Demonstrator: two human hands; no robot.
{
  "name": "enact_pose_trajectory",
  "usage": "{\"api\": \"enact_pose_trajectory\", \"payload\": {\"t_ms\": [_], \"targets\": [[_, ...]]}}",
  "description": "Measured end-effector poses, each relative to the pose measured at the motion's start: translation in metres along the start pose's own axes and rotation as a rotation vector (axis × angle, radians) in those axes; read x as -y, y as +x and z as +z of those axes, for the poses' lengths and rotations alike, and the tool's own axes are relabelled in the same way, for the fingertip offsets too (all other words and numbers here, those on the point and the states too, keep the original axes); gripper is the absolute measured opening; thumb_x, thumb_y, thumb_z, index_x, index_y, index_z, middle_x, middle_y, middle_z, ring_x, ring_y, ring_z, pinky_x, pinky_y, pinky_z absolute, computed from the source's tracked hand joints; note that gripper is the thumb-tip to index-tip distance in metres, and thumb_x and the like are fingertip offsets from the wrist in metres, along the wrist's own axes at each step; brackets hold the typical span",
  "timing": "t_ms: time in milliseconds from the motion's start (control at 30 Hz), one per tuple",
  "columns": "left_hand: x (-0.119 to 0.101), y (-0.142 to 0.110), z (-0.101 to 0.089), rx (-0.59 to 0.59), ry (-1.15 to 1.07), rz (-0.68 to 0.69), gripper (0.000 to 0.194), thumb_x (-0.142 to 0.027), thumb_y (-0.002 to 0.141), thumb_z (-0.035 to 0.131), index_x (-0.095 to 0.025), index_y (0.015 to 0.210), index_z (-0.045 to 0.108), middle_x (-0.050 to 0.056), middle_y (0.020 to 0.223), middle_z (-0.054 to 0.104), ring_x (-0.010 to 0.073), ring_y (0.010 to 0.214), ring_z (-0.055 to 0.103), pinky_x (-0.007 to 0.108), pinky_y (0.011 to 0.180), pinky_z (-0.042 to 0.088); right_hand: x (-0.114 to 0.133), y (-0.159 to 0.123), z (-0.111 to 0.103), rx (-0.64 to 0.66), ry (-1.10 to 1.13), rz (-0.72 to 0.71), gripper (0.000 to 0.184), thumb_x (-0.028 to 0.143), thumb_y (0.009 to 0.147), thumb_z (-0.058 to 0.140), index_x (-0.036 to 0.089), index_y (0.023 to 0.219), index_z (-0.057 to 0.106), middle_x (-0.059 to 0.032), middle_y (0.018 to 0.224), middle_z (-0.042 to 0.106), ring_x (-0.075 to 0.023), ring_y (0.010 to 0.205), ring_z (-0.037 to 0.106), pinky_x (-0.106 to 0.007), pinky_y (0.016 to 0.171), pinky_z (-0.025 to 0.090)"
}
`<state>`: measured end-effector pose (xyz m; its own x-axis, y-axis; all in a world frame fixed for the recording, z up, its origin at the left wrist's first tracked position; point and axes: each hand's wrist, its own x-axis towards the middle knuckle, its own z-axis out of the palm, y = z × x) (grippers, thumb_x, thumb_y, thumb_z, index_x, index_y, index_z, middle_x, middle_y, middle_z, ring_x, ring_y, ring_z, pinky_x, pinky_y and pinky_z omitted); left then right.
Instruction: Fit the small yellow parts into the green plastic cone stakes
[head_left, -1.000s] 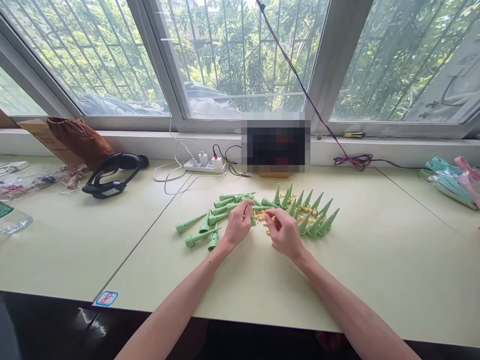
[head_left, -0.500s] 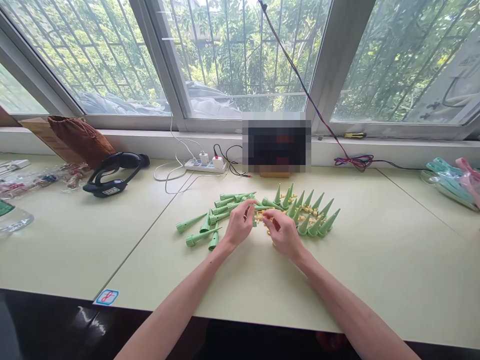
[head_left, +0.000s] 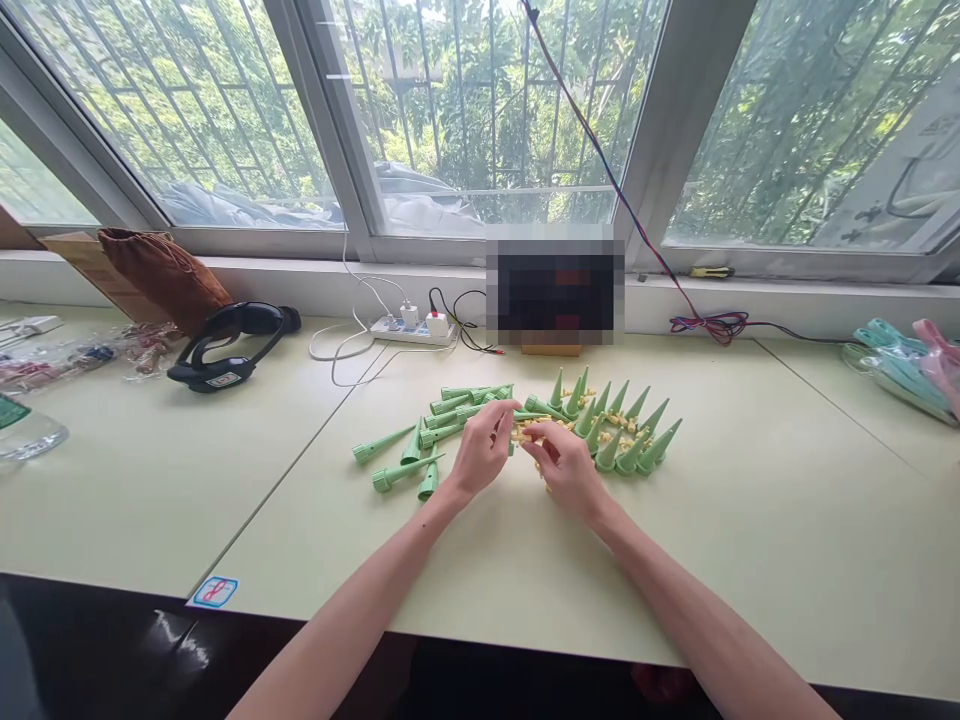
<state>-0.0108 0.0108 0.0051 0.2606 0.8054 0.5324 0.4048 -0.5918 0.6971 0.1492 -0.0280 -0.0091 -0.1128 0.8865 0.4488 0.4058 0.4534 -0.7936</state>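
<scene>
The pale counter (head_left: pixel 750 540) is bounded in front by an edge crossed by both forearms, and at the back by the window ledge (head_left: pixel 300 290). Open room is left on the near side of the hands and toward both ends. On the far side, room is limited by the power strip (head_left: pixel 414 335).

The right hand (head_left: pixel 566 465) has been brought slightly closer to the left hand (head_left: pixel 484 445), so the gap is narrowed; the parts at the fingertips seem to be lined up for close work. Tight clearance is given by the upright green cones (head_left: pixel 651 450) just beside the right hand; the lying green cones (head_left: pixel 384 480) are spread around the left.

The left grip is closed about a green cone (head_left: pixel 511 450), mostly hidden by the fingers. The right grip is narrow; whether one of the small yellow pieces (head_left: pixel 519 437), scattered between the hands and among the cones, is pinched cannot be told.
</scene>
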Motion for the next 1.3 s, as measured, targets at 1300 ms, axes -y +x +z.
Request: {"api": "enact_pose_trajectory", "payload": {"t_ms": [1300], "targets": [[-0.0041,-0.0020,0.0000,-0.001,0.047,0.089,0.025,-0.028,0.099,0.041,-0.021,0.109,0.062,0.005,0.093,0.064,0.0128,0.074,0.059,0.023,0.060,0.048,0.0020,0.0002,0.0001,0.024,-0.066,-0.042,0.018,0.033,0.097,0.049,0.020,0.090,0.060,-0.0021,0.077,0.060,-0.0145,0.063,0.048,-0.026,0.059,0.038]]}}
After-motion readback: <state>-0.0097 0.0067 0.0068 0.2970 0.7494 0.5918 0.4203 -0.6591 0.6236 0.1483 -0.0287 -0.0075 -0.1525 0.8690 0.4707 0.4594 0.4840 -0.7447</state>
